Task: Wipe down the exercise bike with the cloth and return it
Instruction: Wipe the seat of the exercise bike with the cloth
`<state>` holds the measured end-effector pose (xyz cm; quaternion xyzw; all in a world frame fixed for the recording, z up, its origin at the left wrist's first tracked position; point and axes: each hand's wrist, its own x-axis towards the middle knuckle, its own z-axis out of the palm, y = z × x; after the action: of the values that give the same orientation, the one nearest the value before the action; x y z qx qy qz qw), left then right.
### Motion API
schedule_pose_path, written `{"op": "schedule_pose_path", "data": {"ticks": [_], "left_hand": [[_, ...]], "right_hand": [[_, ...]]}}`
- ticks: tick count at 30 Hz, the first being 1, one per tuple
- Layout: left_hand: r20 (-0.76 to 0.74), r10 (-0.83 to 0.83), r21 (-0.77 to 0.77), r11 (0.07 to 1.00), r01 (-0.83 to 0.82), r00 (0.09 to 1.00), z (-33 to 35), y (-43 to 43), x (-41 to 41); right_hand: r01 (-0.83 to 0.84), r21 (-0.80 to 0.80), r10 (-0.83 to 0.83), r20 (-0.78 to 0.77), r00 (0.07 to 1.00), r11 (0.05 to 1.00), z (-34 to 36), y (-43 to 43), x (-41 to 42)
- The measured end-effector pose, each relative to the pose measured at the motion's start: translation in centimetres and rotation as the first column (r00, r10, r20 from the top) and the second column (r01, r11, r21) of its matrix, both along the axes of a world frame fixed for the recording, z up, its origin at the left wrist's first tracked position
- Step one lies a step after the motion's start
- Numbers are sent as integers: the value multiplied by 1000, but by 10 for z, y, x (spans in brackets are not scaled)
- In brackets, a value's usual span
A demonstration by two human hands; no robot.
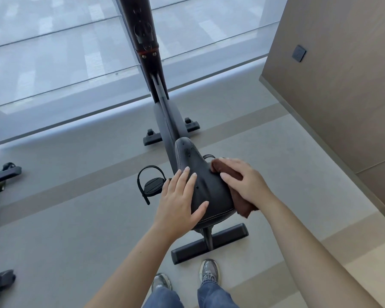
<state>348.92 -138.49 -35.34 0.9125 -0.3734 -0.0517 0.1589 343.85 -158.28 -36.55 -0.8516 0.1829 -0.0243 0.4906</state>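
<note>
The exercise bike stands on the grey floor before a wide window, its post rising away from the person and its rear foot bar just ahead of two grey shoes. The black saddle sits nearest, and both hands are on it. The left hand lies flat and open on the saddle's left flank, gripping nothing, only steadying. The right hand presses a folded brown cloth against the saddle's right edge, fingers spread over it rather than closed round it.

The main risk looks to be the cloth: part of it hangs off the saddle's side below the palm, so a hard sideways stroke could drag it free and drop it to the floor. A heavy push from one side might also twist the saddle on its post. The pedal and strap beside the left hand could snag a trailing corner later.
</note>
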Motion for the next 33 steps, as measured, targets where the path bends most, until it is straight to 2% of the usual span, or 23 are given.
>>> {"op": "schedule_pose_path", "data": {"ticks": [2,4,6,8,11,14,17,20,22,26,30,33], "left_hand": [[-7,20,-12,1000,-21,1000,1,3,-1],[-17,32,-22,999,-33,999,1,6,-3],[-29,35,-32,999,-36,999,1,9,-3],[-31,39,-37,999,-40,999,0,13,-3],[-46,53,-60,997,-55,998,-3,19,-3],[-49,70,-65,995,-73,996,-3,29,-2],[-62,69,-69,995,-73,996,-1,35,0],[-69,53,-75,996,-58,996,-1,39,3],[-84,24,-76,997,-30,996,-3,42,5],[-101,-46,-99,994,36,994,-9,50,11],[-101,-146,-120,984,134,984,-14,63,24],[-105,-251,-79,967,243,962,-16,77,38]], "right_hand": [[-98,139,113,-106,988,985,11,-9,19],[-93,154,115,-141,983,984,14,-8,25],[-34,-42,29,-110,994,999,11,4,11],[102,-242,-101,19,995,965,6,27,-14],[279,-430,-214,194,957,858,-2,65,-35],[326,-517,-246,219,944,791,0,78,-26],[156,-549,-181,9,983,821,10,63,1],[18,-436,-127,-221,967,900,18,42,37],[-2,-432,-124,-264,956,902,20,40,43],[72,-610,-196,-139,971,789,17,73,5],[267,-689,-308,67,949,673,10,129,-23],[289,-694,-385,18,923,660,13,138,-7]]}}
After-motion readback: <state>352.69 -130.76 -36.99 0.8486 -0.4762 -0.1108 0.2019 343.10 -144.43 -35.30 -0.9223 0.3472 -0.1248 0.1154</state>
